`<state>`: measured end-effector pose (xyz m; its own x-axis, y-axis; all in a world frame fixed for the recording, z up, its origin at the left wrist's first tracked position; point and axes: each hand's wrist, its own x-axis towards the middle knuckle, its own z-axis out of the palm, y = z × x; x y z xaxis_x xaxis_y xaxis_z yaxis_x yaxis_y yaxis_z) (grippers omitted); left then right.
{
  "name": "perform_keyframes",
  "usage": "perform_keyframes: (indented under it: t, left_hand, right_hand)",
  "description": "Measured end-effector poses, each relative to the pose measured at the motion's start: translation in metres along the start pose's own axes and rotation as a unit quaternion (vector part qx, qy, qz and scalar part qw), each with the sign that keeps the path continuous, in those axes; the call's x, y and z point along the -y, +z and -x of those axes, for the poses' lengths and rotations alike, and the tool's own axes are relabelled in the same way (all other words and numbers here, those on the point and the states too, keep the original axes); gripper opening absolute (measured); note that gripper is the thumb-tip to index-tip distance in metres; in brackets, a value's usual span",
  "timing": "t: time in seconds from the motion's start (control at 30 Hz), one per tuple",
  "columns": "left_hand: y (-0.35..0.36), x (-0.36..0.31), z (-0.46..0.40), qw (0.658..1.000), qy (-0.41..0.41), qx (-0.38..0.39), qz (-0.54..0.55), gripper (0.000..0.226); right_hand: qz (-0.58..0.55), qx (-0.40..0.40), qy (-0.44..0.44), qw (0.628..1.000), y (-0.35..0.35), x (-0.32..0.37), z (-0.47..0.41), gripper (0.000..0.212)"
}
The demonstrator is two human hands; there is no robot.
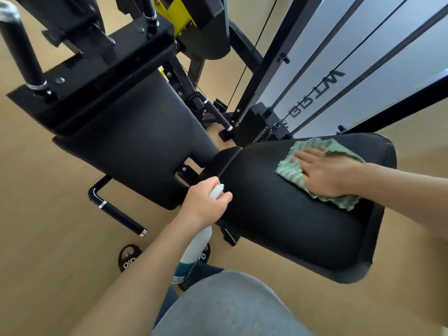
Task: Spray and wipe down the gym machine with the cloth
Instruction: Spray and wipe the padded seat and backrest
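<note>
Head view. The black steel gym machine (101, 76) fills the upper half of the frame. Its black ribbed vinyl seat pad (291, 214) lies at centre right, and its black padded backrest (135, 146) sits at 10 o'clock from the seat, the two nearly meeting at a narrow gap. The green-and-white striped cloth (293, 169) lies crumpled on the seat's upper right part, toward 2 o'clock of the pad. The right hand (324, 173) rests flat on the cloth, fingers straight and spread, pointing toward 9 o'clock. The left hand (206, 207) is curled round the neck of the white spray bottle with a teal label (194, 251), at the seat's 9 o'clock edge; the bottle body hangs toward 6 o'clock.

Hidden or unclear: the nozzle is mostly covered by the fingers, so its direction cannot be told. The label print is too small to read. The cloth's middle is under the palm. The frosted weight-stack panel (363, 69) is cut off by the top and right edges. Grey fabric (218, 306) at 6 o'clock covers the floor there.

Edges and room: bare pad surface extends from the cloth toward 7 o'clock. The tan floor (48, 214) is open at 8 o'clock, where a black handle bar (116, 212) juts out.
</note>
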<state>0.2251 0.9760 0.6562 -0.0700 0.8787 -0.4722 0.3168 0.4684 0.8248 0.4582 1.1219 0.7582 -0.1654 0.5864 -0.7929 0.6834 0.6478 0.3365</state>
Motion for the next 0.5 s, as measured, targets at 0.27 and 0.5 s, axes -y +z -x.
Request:
perform_keyframes:
  t: [0.27,0.5]
  left_hand:
    - [0.024,-0.019,-0.032,0.999,-0.027,-0.018,-0.039,0.04]
    - [0.029,-0.014,-0.042,0.997,-0.066,-0.018,0.022,0.04]
  right_hand:
    - [-0.015,-0.025,0.013,0.999,0.012,-0.005,0.006,0.075]
    - [-0.03,0.011,-0.086,0.996,0.007,0.025,-0.04,0.077]
